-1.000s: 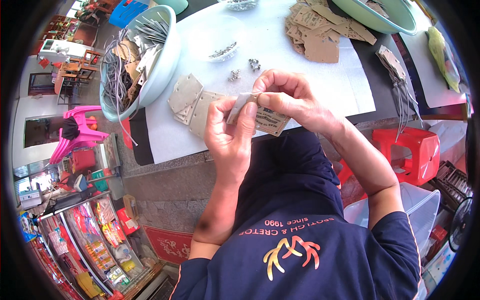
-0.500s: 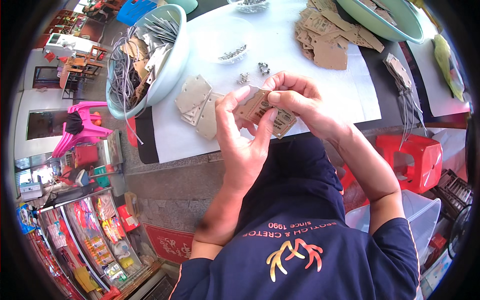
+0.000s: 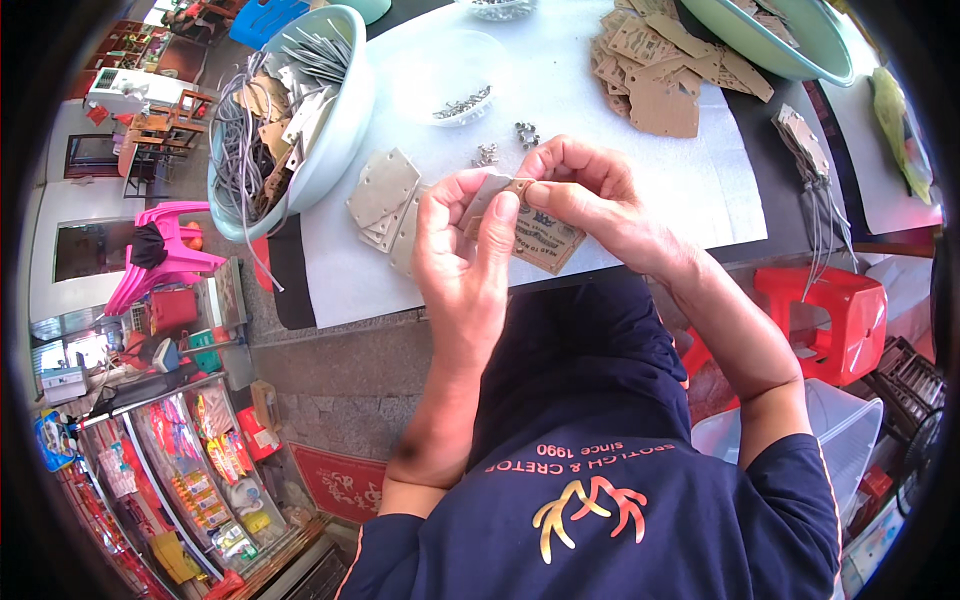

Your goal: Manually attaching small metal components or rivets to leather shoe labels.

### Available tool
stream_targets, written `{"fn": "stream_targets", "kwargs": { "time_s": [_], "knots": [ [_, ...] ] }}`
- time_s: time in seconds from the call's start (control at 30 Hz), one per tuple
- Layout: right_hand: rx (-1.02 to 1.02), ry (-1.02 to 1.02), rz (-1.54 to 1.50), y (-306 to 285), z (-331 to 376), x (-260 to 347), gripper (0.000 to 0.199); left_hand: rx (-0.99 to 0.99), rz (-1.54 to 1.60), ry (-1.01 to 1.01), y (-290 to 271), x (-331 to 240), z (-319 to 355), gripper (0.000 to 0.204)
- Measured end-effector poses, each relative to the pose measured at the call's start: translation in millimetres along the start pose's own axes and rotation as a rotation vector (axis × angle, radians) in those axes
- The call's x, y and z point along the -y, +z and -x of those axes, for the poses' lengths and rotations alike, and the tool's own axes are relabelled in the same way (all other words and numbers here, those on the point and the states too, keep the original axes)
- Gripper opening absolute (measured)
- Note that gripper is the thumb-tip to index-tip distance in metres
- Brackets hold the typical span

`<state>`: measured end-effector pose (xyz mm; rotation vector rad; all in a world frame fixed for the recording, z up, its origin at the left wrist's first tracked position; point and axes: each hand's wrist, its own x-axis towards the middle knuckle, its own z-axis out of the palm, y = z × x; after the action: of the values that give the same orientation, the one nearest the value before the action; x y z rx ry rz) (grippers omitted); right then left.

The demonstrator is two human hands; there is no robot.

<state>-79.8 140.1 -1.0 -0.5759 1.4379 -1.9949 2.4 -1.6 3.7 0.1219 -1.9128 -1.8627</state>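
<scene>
Above the near edge of the table, both my hands hold a brown printed cardboard tag (image 3: 548,242). A grey card (image 3: 486,194) shows against its upper left part. My left hand (image 3: 462,255) grips the left side, thumb in front, fingers behind. At the top edge, my right hand (image 3: 598,195) pinches the tag between thumb and fingers; anything small in that pinch is hidden. Grey cards with small holes (image 3: 385,190) lie in a loose stack left of my left hand. Just beyond my hands sit two little clusters of metal fasteners, one silver (image 3: 485,155), one darker (image 3: 527,135).
A clear dish of metal fasteners (image 3: 465,110) stands farther back on white sheeting (image 3: 715,165). At left, a pale blue basin (image 3: 345,120) holds grey cords and tags. Brown tags (image 3: 655,85) are heaped far right beside a green basin (image 3: 835,70). Corded tags (image 3: 805,150) hang over the right edge.
The tag has turned between my hands, and the grey card now shows beside it. My left thumb has risen up the tag, while my right hand stays near its top edge.
</scene>
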Motion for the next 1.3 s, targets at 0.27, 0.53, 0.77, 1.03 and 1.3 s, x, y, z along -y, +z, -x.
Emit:
{"fn": "stream_targets", "kwargs": {
  "time_s": [0.27, 0.53, 0.77, 1.03, 1.3],
  "knots": [
    [0.002, -0.036, 0.032, -3, -1, 1, 0.018, 0.049, 0.319, -0.322, -10, -4, -9, 0.020],
    [-0.029, -0.044, -0.002, -4, 0, -4, 0.016, 0.031, 0.248, -0.207, -4, -6, -2, 0.019],
    [-0.037, -0.085, -0.030, -3, -1, -6, 0.014, -0.030, 0.323, -0.211, -1, -8, 2, 0.020],
    [-0.151, -0.115, 0.194, 0, 5, -1, 0.014, 0.021, 0.448, -0.398, -8, -11, -6, 0.022],
    [-0.185, -0.463, 0.610, -1, 5, 7, 0.016, 0.002, 0.472, -0.498, -7, -22, -11, 0.021]
  ]
}}
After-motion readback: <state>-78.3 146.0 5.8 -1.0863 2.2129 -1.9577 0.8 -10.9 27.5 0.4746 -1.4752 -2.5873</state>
